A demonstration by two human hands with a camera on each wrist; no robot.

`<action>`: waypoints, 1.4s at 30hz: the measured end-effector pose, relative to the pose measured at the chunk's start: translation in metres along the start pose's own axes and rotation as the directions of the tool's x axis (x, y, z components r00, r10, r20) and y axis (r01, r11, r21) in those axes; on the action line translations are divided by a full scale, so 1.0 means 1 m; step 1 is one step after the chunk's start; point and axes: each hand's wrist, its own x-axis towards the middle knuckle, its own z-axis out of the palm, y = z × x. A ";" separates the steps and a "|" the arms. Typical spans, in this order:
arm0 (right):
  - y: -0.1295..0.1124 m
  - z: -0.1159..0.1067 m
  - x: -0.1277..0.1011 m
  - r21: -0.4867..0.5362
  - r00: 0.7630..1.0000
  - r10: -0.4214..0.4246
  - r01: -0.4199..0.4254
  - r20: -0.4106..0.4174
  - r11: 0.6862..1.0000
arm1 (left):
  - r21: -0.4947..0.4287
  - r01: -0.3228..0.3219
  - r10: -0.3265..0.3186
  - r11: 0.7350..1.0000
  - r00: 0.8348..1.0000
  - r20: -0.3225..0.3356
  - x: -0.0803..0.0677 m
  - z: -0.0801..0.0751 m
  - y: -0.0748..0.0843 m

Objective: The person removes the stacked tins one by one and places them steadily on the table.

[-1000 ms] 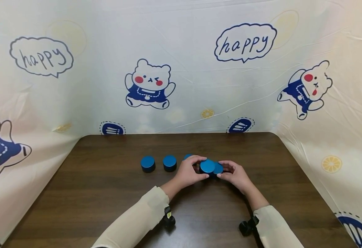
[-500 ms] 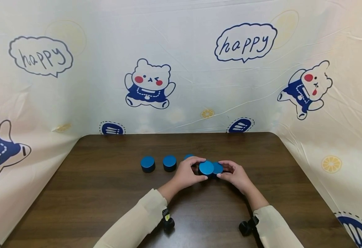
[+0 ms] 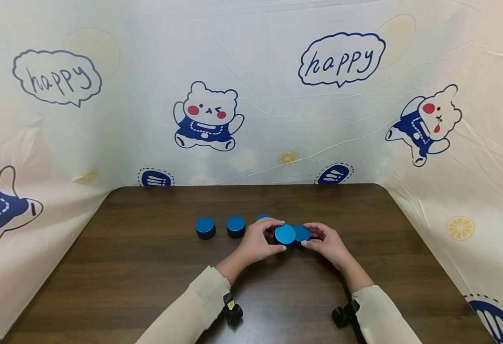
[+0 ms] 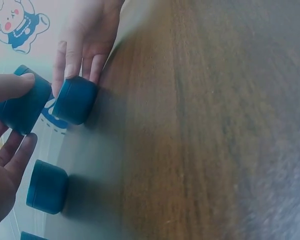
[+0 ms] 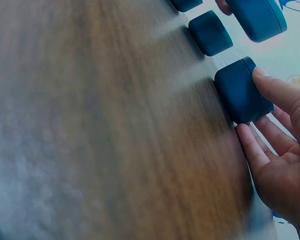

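My left hand [image 3: 257,241] pinches a short blue cylinder [image 3: 285,234] between thumb and fingers. A seam runs round it near the top, and it hangs above the table in the right wrist view. Close beside it, my right hand [image 3: 328,244] grips a second blue cylinder [image 5: 240,92] of the same kind, which stands upright on the table. In the head view the raised cylinder overlaps the edge of this second one [image 3: 301,232]. A third cylinder [image 3: 263,217] stands behind my left hand and is mostly hidden by it.
Two more blue cylinders stand upright to the left, one at the far left [image 3: 205,227] and one nearer my hand [image 3: 235,226]. They form a rough row on the brown wooden table [image 3: 157,267]. A printed cloth [image 3: 268,129] hangs behind the table and along its sides.
My left hand has drawn slightly left and toward me with its cylinder, so more of the right-hand cylinder's top shows. My right hand has stayed in place.
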 end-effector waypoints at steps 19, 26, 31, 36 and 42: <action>0.000 -0.001 0.001 -0.001 1.000 0.004 -0.004 -0.003 1.000 | 0.008 0.011 -0.011 1.000 0.998 -0.067 -0.012 -0.009 -0.010; 0.001 -0.001 0.000 -0.003 1.000 -0.005 0.005 0.002 1.000 | 0.005 0.015 -0.015 1.000 0.996 -0.087 -0.014 -0.016 -0.012; 0.001 -0.001 0.000 -0.006 1.000 -0.004 0.004 -0.001 1.000 | -0.013 0.029 -0.030 1.000 0.995 -0.098 -0.016 -0.020 -0.014; 0.002 0.000 0.001 -0.005 1.000 -0.012 0.012 0.001 1.000 | -0.025 0.055 -0.057 0.998 0.993 -0.101 -0.018 -0.023 -0.015; 0.002 -0.001 0.000 -0.009 1.000 -0.020 0.020 0.009 1.000 | -0.036 0.060 -0.064 0.998 0.991 -0.115 -0.020 -0.027 -0.013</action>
